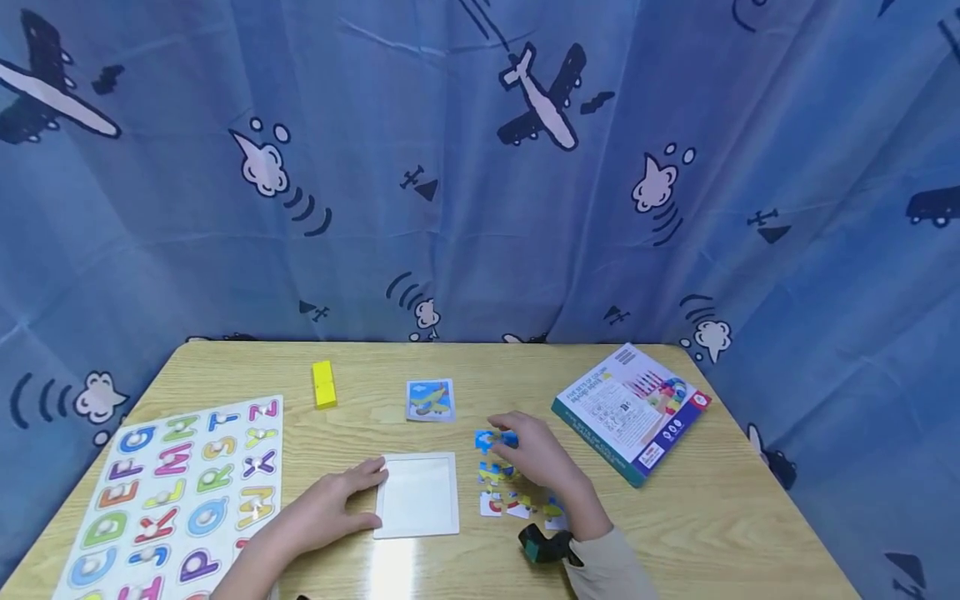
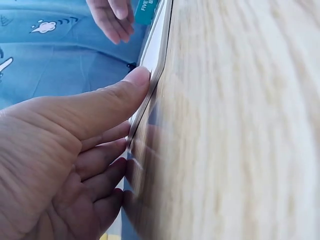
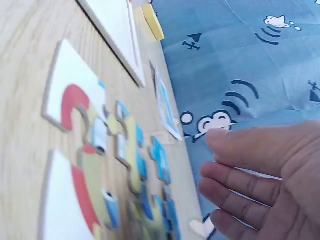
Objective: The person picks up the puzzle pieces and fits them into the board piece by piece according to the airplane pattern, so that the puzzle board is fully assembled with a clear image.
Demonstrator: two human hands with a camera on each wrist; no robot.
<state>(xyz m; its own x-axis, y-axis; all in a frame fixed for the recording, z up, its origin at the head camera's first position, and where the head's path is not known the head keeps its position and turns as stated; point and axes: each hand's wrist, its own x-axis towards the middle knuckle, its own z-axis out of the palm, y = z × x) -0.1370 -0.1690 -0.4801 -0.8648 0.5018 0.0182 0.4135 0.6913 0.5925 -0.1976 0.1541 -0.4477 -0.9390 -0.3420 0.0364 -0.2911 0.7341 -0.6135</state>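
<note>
A square white tray lies flat at the middle of the table. My left hand rests at its left edge, thumb near the front corner and forefinger near the back one. The left wrist view shows the thumb touching the tray's rim. My right hand hovers over loose jigsaw pieces, laid out in rows right of the tray. In the right wrist view its fingers are loosely bent, apart from the pieces, with nothing seen between them. It partly covers the rows in the head view.
Behind the tray lies a small picture card with a yellow plane. A yellow block is further left. An alphabet board covers the left side of the table, and a box lies at the back right. A blue curtain hangs behind.
</note>
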